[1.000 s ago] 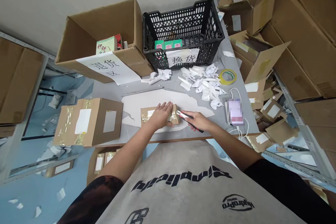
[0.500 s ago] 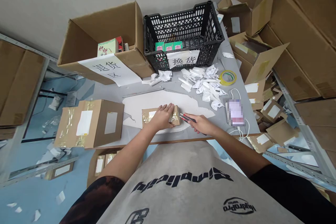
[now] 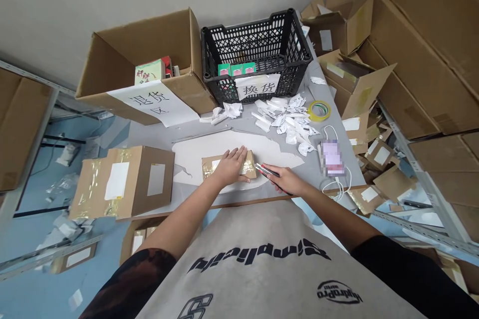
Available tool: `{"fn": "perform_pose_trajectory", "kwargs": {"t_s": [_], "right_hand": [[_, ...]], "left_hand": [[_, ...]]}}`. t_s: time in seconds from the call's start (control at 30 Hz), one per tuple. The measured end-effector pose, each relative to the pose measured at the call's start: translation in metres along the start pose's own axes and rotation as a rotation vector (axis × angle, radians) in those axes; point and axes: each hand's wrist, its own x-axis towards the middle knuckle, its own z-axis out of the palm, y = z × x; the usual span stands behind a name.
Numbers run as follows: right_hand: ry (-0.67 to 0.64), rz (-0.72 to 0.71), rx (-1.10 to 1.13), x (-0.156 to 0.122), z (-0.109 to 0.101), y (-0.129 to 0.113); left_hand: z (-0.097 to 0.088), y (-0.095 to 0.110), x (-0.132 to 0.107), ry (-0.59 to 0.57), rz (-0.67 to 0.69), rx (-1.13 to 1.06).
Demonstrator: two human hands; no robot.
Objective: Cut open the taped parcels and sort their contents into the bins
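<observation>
My left hand lies with outstretched fingers across the top of a small taped cardboard box, its thumb at the near side. The hand hides much of the box and part of its white label. In my right hand is a red and black utility knife, gripped with the fingers wrapped round the handle. Its tip is at the right end of the box; whether blade and cardboard touch I cannot tell. Under the box lies a torn white sheet.
A taped carton stands left. Behind are an open cardboard box and a black plastic crate, both holding small boxes. Crumpled paper, a tape roll and a cabled phone lie right. Cartons crowd the right side.
The camera view has shifted slightly. My left hand stays on the small box, and my right hand still holds the knife at its right end, the handle turned a little.
</observation>
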Motion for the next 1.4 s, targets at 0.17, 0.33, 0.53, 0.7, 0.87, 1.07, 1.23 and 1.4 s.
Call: {"fn": "perform_pose_trajectory", "kwargs": {"t_s": [0.17, 0.33, 0.53, 0.7, 0.87, 1.07, 1.23, 1.4], "right_hand": [[-0.003, -0.005, -0.025, -0.006, 0.001, -0.001], [-0.030, 0.020, 0.030, -0.015, 0.003, 0.012], [0.153, -0.024, 0.227, -0.017, 0.012, 0.029], [0.234, -0.133, 0.127, -0.008, 0.028, 0.017], [0.299, -0.125, -0.015, -0.007, 0.037, 0.010], [0.401, -0.344, -0.689, -0.006, 0.032, -0.003], [0.261, -0.315, -1.201, 0.003, 0.026, -0.034], [0.111, -0.326, -1.445, 0.013, 0.025, -0.067]], "left_hand": [[-0.003, 0.005, 0.000, -0.035, -0.018, 0.034], [-0.002, 0.008, 0.001, -0.035, -0.039, 0.031], [0.005, -0.006, -0.003, 0.067, 0.070, -0.044], [0.015, -0.015, -0.025, 0.298, 0.109, -0.086], [0.019, -0.002, -0.048, 0.389, 0.030, -0.074], [0.027, 0.008, -0.064, 0.436, -0.054, -0.034], [0.037, 0.004, -0.068, 0.412, -0.001, -0.077], [0.045, -0.002, -0.071, 0.414, 0.048, -0.115]]}}
